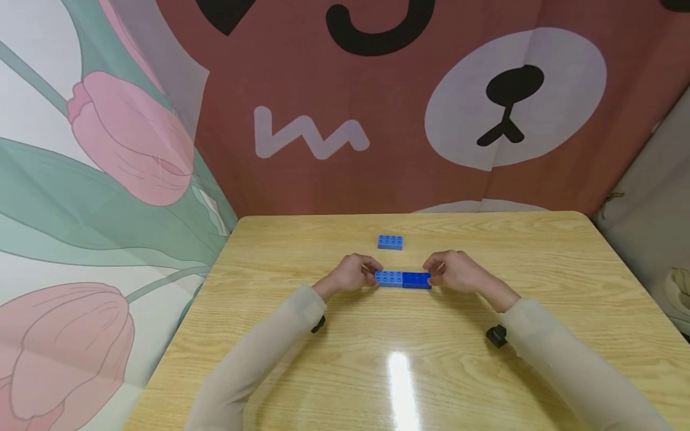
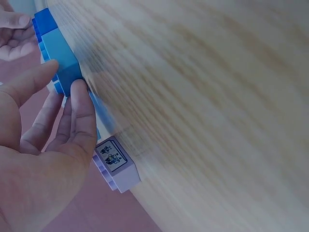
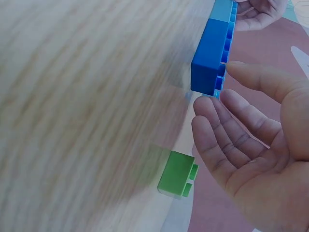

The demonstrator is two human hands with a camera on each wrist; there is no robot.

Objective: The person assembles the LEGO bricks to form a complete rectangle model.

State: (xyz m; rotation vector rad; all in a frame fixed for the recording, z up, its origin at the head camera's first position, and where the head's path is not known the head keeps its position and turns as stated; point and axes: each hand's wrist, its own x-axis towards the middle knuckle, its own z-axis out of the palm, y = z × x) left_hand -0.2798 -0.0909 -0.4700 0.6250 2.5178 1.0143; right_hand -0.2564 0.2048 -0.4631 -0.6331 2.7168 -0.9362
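A light blue toy brick [image 1: 389,278] and a dark blue toy brick [image 1: 417,280] lie end to end in a row on the table, studs showing. My left hand [image 1: 353,272] pinches the outer end of the light blue one between thumb and fingers. At the opposite end, my right hand [image 1: 455,271] has its thumb beside the studs of the dark blue brick, and its loosely bent fingertips are right at the end face. Behind the row lies another blue brick [image 1: 390,242].
A lilac brick with a printed picture [image 2: 114,162] stands near the left hand in the left wrist view. A green brick [image 3: 177,175] stands near the right hand in its wrist view. The wooden table [image 1: 323,371] ends at a printed cloth [image 1: 377,179].
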